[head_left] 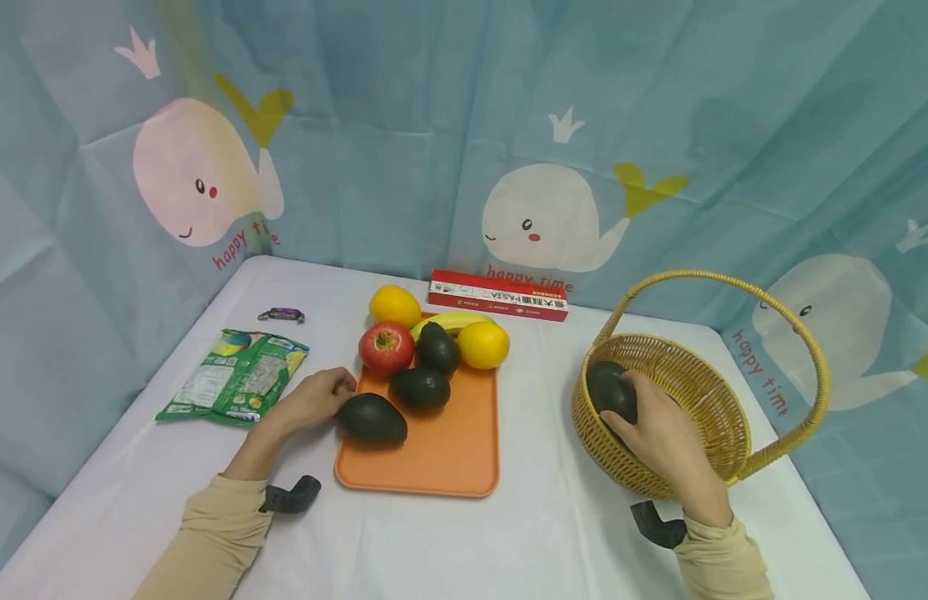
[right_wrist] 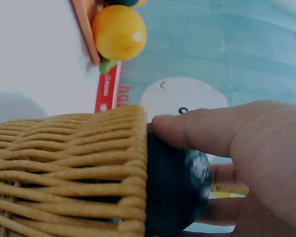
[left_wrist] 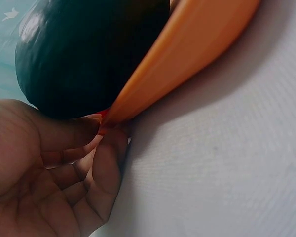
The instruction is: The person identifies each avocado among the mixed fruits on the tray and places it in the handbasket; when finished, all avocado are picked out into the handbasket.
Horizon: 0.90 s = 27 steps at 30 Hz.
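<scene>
My left hand [head_left: 313,400] pinches the left rim of the orange tray [head_left: 456,450] between thumb and fingers, as the left wrist view shows up close. Right beside those fingers lies a dark green avocado [head_left: 372,419] on the tray. Two more avocados, a red apple-like fruit [head_left: 387,347], a banana [head_left: 452,322], a lemon [head_left: 484,345] and another yellow fruit [head_left: 394,307] crowd the tray's far half. Inside the left part of the wicker basket [head_left: 621,467], my right hand [head_left: 662,429] grips a dark avocado [right_wrist: 175,182], partly hidden by the basket wall in the right wrist view.
A green snack bag [head_left: 242,377] lies left of the tray, with a purple wrapped candy [head_left: 282,314] behind it. Beyond the tray is a red and white pasta box [head_left: 497,295]. The basket's tall handle [head_left: 801,333] arches over its opening. A blue curtain [head_left: 388,167] borders the table.
</scene>
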### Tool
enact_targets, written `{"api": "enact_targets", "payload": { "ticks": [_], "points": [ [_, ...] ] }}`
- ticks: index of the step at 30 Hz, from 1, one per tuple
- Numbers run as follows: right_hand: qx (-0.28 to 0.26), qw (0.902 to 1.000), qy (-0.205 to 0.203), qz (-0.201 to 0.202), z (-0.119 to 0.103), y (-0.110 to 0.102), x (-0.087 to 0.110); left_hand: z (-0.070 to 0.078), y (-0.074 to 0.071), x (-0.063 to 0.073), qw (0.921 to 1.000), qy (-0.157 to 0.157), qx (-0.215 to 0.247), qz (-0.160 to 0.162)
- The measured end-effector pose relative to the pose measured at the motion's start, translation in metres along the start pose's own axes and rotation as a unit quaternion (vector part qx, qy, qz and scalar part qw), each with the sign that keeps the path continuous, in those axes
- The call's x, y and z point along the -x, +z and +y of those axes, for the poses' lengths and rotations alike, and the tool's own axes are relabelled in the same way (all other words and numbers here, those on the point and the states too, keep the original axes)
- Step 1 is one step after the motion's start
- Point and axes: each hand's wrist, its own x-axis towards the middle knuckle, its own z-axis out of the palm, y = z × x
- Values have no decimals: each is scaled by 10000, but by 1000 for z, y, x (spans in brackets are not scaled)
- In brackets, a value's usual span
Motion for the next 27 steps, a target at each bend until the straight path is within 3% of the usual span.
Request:
{"api": "enact_targets", "payload": {
  "ticks": [6,13,18,27],
  "points": [
    [89,9999,24,-40,0,2,0,0,0,0,10000,56,-19,40],
    [183,9987,217,-423,3,6,1,-1,0,0,9999,82,-19,61],
    [-41,9995,213,-236,8,12,0,-1,0,0,10000,69,2,54],
    [190,9992,273,-218,11,16,0,-1,0,0,10000,41,-4,34]
  ]
}}
